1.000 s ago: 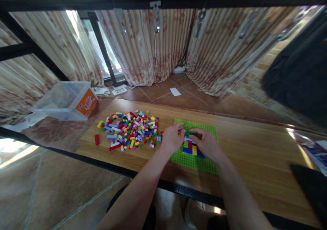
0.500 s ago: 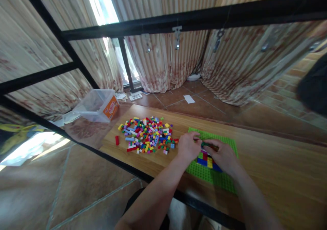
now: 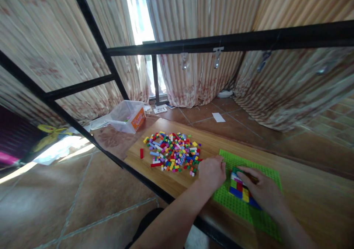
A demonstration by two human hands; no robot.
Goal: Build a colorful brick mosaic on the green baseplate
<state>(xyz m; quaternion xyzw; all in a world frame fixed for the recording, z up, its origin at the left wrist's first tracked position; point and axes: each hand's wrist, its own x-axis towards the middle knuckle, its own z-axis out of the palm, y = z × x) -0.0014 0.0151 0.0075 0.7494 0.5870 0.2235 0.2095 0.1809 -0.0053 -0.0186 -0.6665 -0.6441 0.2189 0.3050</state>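
A green studded baseplate (image 3: 236, 206) lies on the wooden bench. On it sits a build of toy bricks (image 3: 239, 187) in blue, yellow, red, lime, white and dark green. My right hand (image 3: 262, 188) reaches over the build from the right, thumb and fingers closed about its upper bricks and covering its right part. My left hand (image 3: 212, 172) is at the baseplate's left edge, apart from the build, its fingers curled together. Whatever those fingers may hold is hidden.
Loose toy bricks (image 3: 177, 151) in many colours are heaped left of my hands on the bench (image 3: 210, 140). One red brick (image 3: 141, 153) lies apart. A clear plastic bin (image 3: 124, 118) with an orange label stands beyond the bench's left end. A black metal rail (image 3: 193, 44) crosses ahead.
My left hand has drawn away from the build toward the baseplate's left edge. My right hand stays at the bricks. The camera view has turned left, shifting the scene rightward.
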